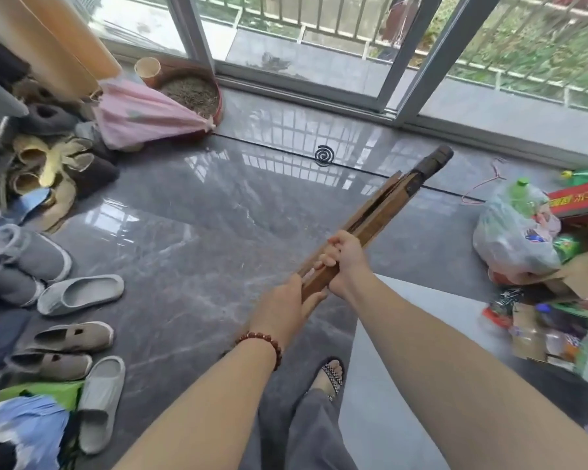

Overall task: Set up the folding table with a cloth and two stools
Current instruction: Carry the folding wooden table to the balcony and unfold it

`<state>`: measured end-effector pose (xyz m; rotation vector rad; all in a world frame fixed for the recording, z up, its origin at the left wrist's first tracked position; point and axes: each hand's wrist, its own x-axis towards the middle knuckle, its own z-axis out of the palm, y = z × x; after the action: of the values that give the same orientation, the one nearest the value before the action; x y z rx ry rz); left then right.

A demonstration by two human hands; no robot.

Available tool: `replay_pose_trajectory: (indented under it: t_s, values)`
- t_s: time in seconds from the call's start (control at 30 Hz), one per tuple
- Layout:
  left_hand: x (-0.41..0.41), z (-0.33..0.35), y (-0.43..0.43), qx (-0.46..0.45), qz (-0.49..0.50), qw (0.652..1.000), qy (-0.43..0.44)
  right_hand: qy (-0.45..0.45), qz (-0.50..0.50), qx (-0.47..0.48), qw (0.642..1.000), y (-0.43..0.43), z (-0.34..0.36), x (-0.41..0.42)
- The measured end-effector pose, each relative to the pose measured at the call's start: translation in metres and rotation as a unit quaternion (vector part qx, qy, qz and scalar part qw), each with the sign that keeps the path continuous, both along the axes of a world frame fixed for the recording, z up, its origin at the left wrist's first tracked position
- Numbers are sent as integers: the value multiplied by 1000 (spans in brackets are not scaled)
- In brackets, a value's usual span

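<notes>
A: Start big. What's the room giving us?

B: A grey tiled floor (190, 232), with the sliding door (418, 62) across its far side. I'll place everything else off that door.

A: And the piece for the task?

B: A folded wooden frame (384, 205), held in the air on the room side of the door. I cannot tell whether it's the table's legs or a stool, because it's collapsed flat. Its long axis runs from the person's body out toward the door, slanting right. The dark capped end (437, 161) is nearest the door.

A: Hands?

B: Both grip the end farthest from the door. The right hand (348, 256) sits closer to the door, with its fingers curled over the slats. The left hand (286, 300) closes round the butt end, just behind it.

A: So the frame lies ahead of both hands?

B: Yes, nearly all its length projects past the right hand. I judge that opening it means spreading the slats, with the left hand as anchor.

A: Anything small?

B: A mosquito coil (324, 154) on the floor near the door, left of the capped end.
</notes>
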<state>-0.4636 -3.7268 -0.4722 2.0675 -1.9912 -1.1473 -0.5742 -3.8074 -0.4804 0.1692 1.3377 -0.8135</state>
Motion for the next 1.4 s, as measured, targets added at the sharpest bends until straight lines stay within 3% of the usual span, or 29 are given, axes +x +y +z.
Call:
replay_pose_trajectory:
  t_s: [0.2,0.37,0.53,0.73,1.07,1.3,1.4]
  values:
    - [-6,-25,-4,54,-42,996,-51,104,47,47,992,-4,-29,13]
    - [-10,-41,-6,84,-14,994,-71,168,63,54,982,-1,-37,23]
    - [-21,-44,-16,132,143,981,12,243,114,88,959,-5,-46,32]
    - [-17,-46,-21,112,175,977,51,305,107,107,940,-10,-62,44]
    - [-6,-44,-30,161,169,970,68,226,74,110,965,-18,-57,47]
    - [8,-33,-32,179,23,979,96,179,241,15,954,13,-38,26]
    - [23,-23,-17,206,-38,971,113,195,247,-12,949,43,-35,31]
